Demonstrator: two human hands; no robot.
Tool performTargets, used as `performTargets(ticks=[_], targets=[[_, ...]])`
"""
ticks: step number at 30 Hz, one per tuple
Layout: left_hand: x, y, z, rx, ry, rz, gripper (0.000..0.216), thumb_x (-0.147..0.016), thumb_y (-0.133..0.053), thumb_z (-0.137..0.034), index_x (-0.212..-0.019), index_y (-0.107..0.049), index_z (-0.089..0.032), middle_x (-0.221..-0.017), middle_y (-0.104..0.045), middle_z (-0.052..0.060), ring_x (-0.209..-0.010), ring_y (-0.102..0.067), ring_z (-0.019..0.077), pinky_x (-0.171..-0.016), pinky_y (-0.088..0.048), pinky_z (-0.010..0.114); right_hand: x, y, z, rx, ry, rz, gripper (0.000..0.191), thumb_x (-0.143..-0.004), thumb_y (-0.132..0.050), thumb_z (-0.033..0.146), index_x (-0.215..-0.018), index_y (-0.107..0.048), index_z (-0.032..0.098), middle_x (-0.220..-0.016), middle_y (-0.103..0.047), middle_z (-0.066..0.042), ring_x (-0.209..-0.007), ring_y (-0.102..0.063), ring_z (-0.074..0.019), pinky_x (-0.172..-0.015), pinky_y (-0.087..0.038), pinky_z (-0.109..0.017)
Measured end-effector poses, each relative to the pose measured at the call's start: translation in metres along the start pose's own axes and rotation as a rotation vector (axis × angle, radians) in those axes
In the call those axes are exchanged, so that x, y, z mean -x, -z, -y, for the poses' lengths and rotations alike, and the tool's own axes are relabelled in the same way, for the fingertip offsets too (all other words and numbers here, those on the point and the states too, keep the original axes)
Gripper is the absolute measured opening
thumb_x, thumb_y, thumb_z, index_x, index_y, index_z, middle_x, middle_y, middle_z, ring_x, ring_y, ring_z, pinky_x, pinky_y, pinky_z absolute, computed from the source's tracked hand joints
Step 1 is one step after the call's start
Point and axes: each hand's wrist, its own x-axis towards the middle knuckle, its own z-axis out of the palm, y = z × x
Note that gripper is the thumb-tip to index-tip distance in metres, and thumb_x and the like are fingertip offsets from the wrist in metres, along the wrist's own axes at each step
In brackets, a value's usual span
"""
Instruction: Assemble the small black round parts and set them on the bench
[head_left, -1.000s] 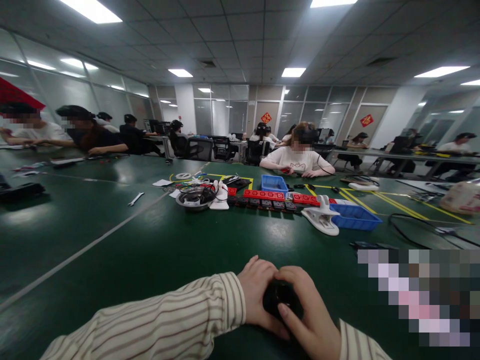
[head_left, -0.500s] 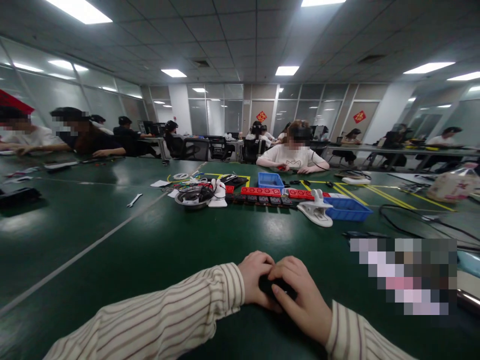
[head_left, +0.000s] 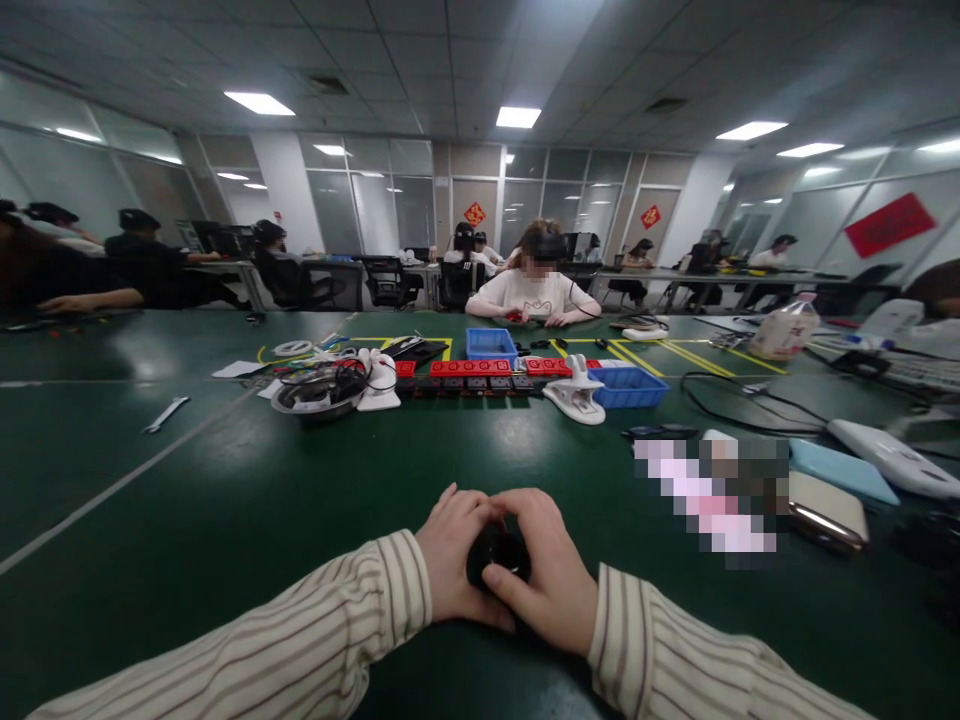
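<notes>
A small, round black object (head_left: pixel 497 556) sits between my two hands, low over the green table; its exact kind does not show. My left hand (head_left: pixel 448 562) curls around its left side, with the thumb along the near side. My right hand (head_left: pixel 559 575) wraps its right and far sides, with the thumb pressed on the near edge. The fingertips of both hands meet at the far side of it. Part of the object is hidden by the fingers.
Beyond my hands lie red and black power strips (head_left: pixel 480 378), a metal bowl (head_left: pixel 319 400) of cables, white clips (head_left: pixel 576 395) and blue bins (head_left: pixel 626 385). A wrench (head_left: pixel 166 414) is at the left. Phones (head_left: pixel 829 510) lie at the right. A person (head_left: pixel 536 285) sits opposite.
The view has swung to the right, so the table things appear farther left. My right fingers have moved from over the black object to around its far side, exposing more of its top.
</notes>
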Motion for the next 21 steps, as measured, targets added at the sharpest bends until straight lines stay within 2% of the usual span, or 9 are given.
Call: performTargets(ticks=[3, 6, 9, 12, 15, 18, 21], targets=[[0.000, -0.001, -0.003, -0.037, -0.001, -0.022, 0.072, -0.045, -0.074, -0.055, -0.101, -0.049, -0.020, -0.101, -0.053, 0.006, -0.098, -0.049, 0.0271, -0.099, -0.018, 0.059, 0.000, -0.003, -0.001, 0.098, -0.047, -0.005, 0.036, -0.079, -0.047, 0.050, -0.090, -0.050, 0.016, -0.084, -0.052, -0.006, -0.078, -0.046, -0.0207, -0.074, -0.037, -0.038], [-0.001, -0.002, -0.006, -0.056, 0.030, -0.067, 0.063, -0.040, -0.076, -0.056, -0.084, -0.051, -0.019, -0.088, -0.053, 0.002, -0.088, -0.051, 0.0235, -0.098, -0.024, 0.054, -0.002, -0.006, 0.000, 0.197, -0.072, 0.074, 0.024, -0.080, -0.049, 0.041, -0.078, -0.051, 0.017, -0.076, -0.051, -0.003, -0.075, -0.045, -0.0194, -0.074, -0.036, -0.038], [-0.001, -0.003, -0.005, -0.055, 0.034, -0.098, 0.052, -0.041, -0.078, -0.050, -0.074, -0.052, -0.018, -0.083, -0.051, 0.001, -0.083, -0.051, 0.0214, -0.096, -0.028, 0.050, -0.003, -0.005, 0.002, 0.213, -0.054, 0.101, 0.014, -0.078, -0.052, 0.031, -0.076, -0.053, 0.017, -0.075, -0.052, -0.003, -0.076, -0.046, -0.0193, -0.075, -0.036, -0.038], [-0.002, -0.003, -0.001, -0.032, -0.001, -0.068, 0.042, -0.047, -0.077, -0.042, -0.074, -0.056, -0.018, -0.084, -0.051, 0.001, -0.082, -0.051, 0.0205, -0.091, -0.036, 0.043, -0.003, -0.004, 0.003, 0.132, 0.000, 0.107, 0.009, -0.078, -0.050, 0.024, -0.081, -0.054, 0.017, -0.078, -0.055, -0.004, -0.078, -0.047, -0.0194, -0.075, -0.037, -0.037], [-0.002, -0.001, 0.002, -0.008, -0.039, -0.016, 0.038, -0.047, -0.077, -0.038, -0.076, -0.060, -0.018, -0.087, -0.053, 0.002, -0.083, -0.051, 0.0202, -0.081, -0.043, 0.034, -0.002, -0.002, 0.004, 0.054, 0.088, 0.162, 0.014, -0.079, -0.041, 0.017, -0.082, -0.054, 0.018, -0.079, -0.058, -0.004, -0.080, -0.050, -0.0184, -0.080, -0.036, -0.038], [-0.003, -0.001, 0.004, 0.019, -0.047, 0.023, 0.049, -0.047, -0.077, -0.036, -0.090, -0.061, -0.020, -0.095, -0.052, 0.003, -0.089, -0.051, 0.0217, -0.082, -0.043, 0.034, 0.000, 0.000, 0.005, 0.014, 0.176, 0.202, 0.024, -0.076, -0.034, 0.010, -0.083, -0.054, 0.020, -0.082, -0.061, -0.001, -0.086, -0.051, -0.0170, -0.094, -0.027, -0.043], [-0.002, -0.002, 0.006, 0.038, -0.058, 0.036, 0.066, -0.047, -0.077, -0.038, -0.107, -0.055, -0.020, -0.101, -0.051, 0.005, -0.094, -0.049, 0.0245, -0.088, -0.040, 0.040, 0.000, 0.002, 0.006, -0.018, 0.197, 0.206, 0.025, -0.075, -0.035, 0.012, -0.090, -0.053, 0.022, -0.086, -0.062, 0.000, -0.096, -0.051, -0.0171, -0.101, -0.018, -0.043]])
